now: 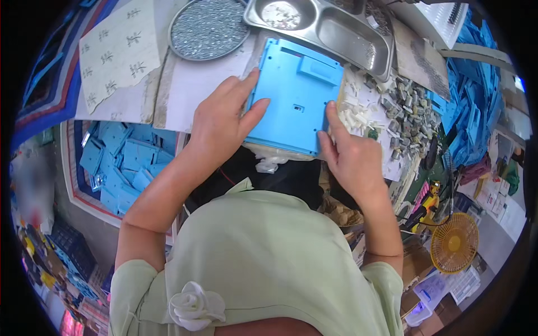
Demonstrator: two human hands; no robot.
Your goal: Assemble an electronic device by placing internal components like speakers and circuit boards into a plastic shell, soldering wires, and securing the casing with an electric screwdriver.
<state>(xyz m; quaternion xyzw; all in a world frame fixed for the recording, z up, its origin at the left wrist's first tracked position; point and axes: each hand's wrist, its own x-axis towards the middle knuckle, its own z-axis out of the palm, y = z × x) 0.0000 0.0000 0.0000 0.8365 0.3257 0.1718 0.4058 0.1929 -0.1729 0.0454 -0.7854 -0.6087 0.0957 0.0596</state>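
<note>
A flat light-blue plastic panel (294, 95) lies on the workbench in front of me. My left hand (221, 120) grips its left edge, thumb on top of the panel. My right hand (350, 154) holds the lower right corner, forefinger stretched up along the right edge. Both forearms come up from the lower part of the picture, above a pale green garment with a fabric rose.
A round metal dish of small screws (208, 27) and a steel compartment tray (325, 28) stand behind the panel. White plastic bits (358, 115) and grey metal parts (409, 109) lie to the right. A crate of blue panels (120, 162) sits lower left; an orange fan (454, 242) lower right.
</note>
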